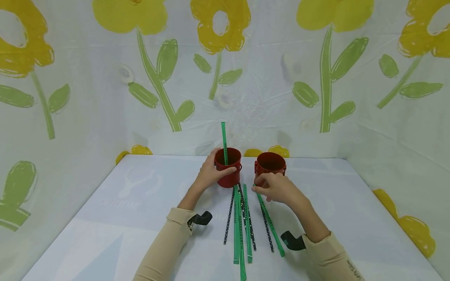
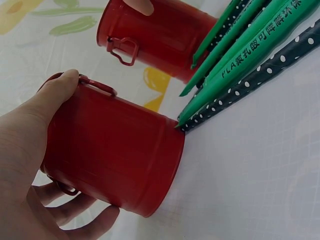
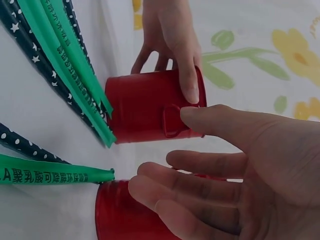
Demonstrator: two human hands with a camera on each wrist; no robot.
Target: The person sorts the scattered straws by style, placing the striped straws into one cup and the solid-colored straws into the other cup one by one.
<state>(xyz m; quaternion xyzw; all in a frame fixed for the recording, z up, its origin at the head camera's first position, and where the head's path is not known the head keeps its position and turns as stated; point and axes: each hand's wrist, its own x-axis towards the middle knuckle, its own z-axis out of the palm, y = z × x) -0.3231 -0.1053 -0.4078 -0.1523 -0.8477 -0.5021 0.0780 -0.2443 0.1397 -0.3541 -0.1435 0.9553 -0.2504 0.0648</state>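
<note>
On the white table [image 1: 144, 203], the left hand [image 1: 209, 171] grips a round red bucket [image 1: 229, 180]. Right of it, the relaxed right hand [image 1: 278, 188] partly hides another bucket [image 1: 271, 167].

right red bucket [image 3: 122, 215] partly behind the right fingers [image 3: 190, 189], partly beyond the right wrist view's bottom edge

yellow-flowered white backdrop [image 1: 260, 86], pale table [image 1: 147, 207]
</note>
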